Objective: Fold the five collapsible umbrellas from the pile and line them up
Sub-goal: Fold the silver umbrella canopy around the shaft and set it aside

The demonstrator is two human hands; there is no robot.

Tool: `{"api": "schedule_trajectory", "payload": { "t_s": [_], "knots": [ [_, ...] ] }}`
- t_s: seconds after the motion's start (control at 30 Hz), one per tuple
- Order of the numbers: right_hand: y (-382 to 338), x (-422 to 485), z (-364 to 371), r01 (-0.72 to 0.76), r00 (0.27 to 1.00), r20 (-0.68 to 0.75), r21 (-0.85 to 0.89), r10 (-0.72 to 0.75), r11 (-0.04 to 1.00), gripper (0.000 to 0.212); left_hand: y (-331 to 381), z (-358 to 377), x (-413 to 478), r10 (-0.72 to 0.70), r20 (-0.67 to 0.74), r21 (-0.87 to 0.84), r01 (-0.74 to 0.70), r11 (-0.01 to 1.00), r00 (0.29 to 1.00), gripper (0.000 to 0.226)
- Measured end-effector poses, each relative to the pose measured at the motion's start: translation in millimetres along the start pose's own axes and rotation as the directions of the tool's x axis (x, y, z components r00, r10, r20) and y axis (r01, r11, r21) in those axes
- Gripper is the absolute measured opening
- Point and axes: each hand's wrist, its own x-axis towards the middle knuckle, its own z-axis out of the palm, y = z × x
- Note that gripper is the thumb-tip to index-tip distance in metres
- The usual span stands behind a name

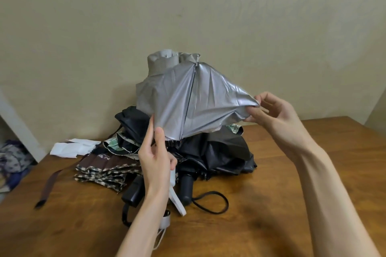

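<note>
A silver-grey umbrella (188, 98) stands half collapsed above the pile, its canopy spread between my hands. My left hand (155, 152) pinches the canopy's lower left edge. My right hand (271, 110) pinches the right rib tip and pulls the cloth taut. Under it lies a heap of umbrellas: a crumpled black umbrella (221, 152) with its black handle (186, 188) and wrist loop toward me, a brown checked umbrella (104, 171) lying flat at the left, and a green-patterned one (113, 145) partly buried. A second black handle (133, 192) lies beside my left wrist.
The pile sits on a wooden table (292, 204) against a beige wall. White folded paper (73, 147) lies at the table's back left. A brown strap (49, 188) trails toward the left edge. Patterned cloth (12, 158) sits off the table at the left.
</note>
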Motion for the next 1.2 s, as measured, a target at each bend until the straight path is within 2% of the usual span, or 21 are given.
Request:
{"api": "schedule_trajectory", "payload": {
  "t_s": [0.07, 0.2, 0.3, 0.37, 0.43, 0.5, 0.53, 0.6, 0.67, 0.7, 0.77, 0.83, 0.93, 1.0, 1.07, 1.1, 1.17, 1.2],
  "knots": [
    [4, -1, -4, -0.044, 0.999, 0.021, -0.064, 0.046, 0.997, 0.017, 0, 0, 0, 0.013, -0.006, 0.005, -0.013, 1.0, 1.0, 0.04],
    [5, -4, 2, -0.118, 0.992, 0.023, -0.205, 0.125, 0.972, 0.041, -2, 2, -2, 0.023, -0.007, 0.009, -0.023, 1.0, 1.0, 0.04],
    [1, -6, 7, -0.137, 0.989, 0.015, -0.301, 0.148, 0.944, 0.026, -3, 1, -1, 0.021, -0.014, 0.007, -0.021, 1.0, 1.0, 0.041],
    [-1, -6, 4, -0.129, 0.991, -0.005, -0.256, 0.132, 0.958, 0.02, -3, -1, 0, 0.018, -0.023, -0.001, -0.018, 1.0, 1.0, 0.042],
    [-4, -8, -3, -0.119, 0.992, 0.03, -0.09, 0.122, 0.989, 0.017, -3, -1, 1, 0.016, -0.029, -0.009, -0.017, 1.0, 0.999, 0.042],
    [-7, -10, -8, -0.135, 0.986, 0.11, 0.104, 0.123, 0.985, 0.031, -3, -1, 0, 0.02, -0.03, -0.012, -0.02, 1.0, 0.999, 0.041],
    [-8, -11, -8, -0.153, 0.982, 0.133, 0.133, 0.135, 0.979, 0.039, -3, 0, -1, 0.021, -0.028, -0.01, -0.022, 1.0, 0.999, 0.041],
    [-9, -10, -6, -0.185, 0.978, 0.103, 0.034, 0.181, 0.982, 0.045, -3, 1, -2, 0.022, -0.022, -0.011, -0.022, 1.0, 1.0, 0.042],
    [-9, -8, 0, -0.206, 0.978, 0.016, -0.129, 0.21, 0.97, 0.043, -2, 2, -3, 0.028, -0.022, -0.016, -0.028, 0.999, 0.999, 0.042],
    [-8, -7, 5, -0.213, 0.977, -0.028, -0.153, 0.211, 0.965, 0.042, -1, 2, -3, 0.033, -0.026, -0.015, -0.034, 0.999, 0.999, 0.042],
    [-4, -4, 14, -0.217, 0.97, -0.123, -0.063, 0.208, 0.974, 0.041, 0, 3, -4, 0.041, -0.041, -0.009, -0.042, 0.999, 0.998, 0.043],
    [-2, -1, 23, -0.218, 0.95, -0.2, 0.119, 0.238, 0.969, 0.053, 1, 3, -5, 0.051, -0.059, -0.013, -0.052, 0.999, 0.997, 0.043],
    [4, 1, 35, -0.187, 0.952, -0.161, 0.364, 0.26, 0.912, 0.076, 2, 5, -7, 0.062, -0.083, -0.028, -0.065, 0.997, 0.995, 0.04],
    [10, 2, 39, -0.21, 0.954, -0.105, 0.442, 0.283, 0.872, 0.085, 4, 7, -8, 0.067, -0.099, -0.03, -0.07, 0.997, 0.993, 0.039],
    [12, 2, 42, -0.262, 0.953, -0.034, 0.405, 0.301, 0.876, 0.08, 4, 7, -8, 0.071, -0.107, -0.03, -0.075, 0.997, 0.992, 0.04],
    [13, 2, 43, -0.291, 0.948, -0.014, 0.36, 0.317, 0.887, 0.069, 4, 7, -8, 0.072, -0.109, -0.03, -0.075, 0.997, 0.991, 0.04],
    [16, 2, 44, -0.348, 0.92, -0.088, 0.266, 0.382, 0.899, 0.046, 3, 5, -7, 0.067, -0.111, -0.027, -0.07, 0.997, 0.992, 0.042],
    [19, 3, 44, -0.358, 0.903, -0.165, 0.218, 0.396, 0.908, 0.044, 3, 5, -7, 0.066, -0.111, -0.023, -0.069, 0.997, 0.992, 0.042]
  ]
}}
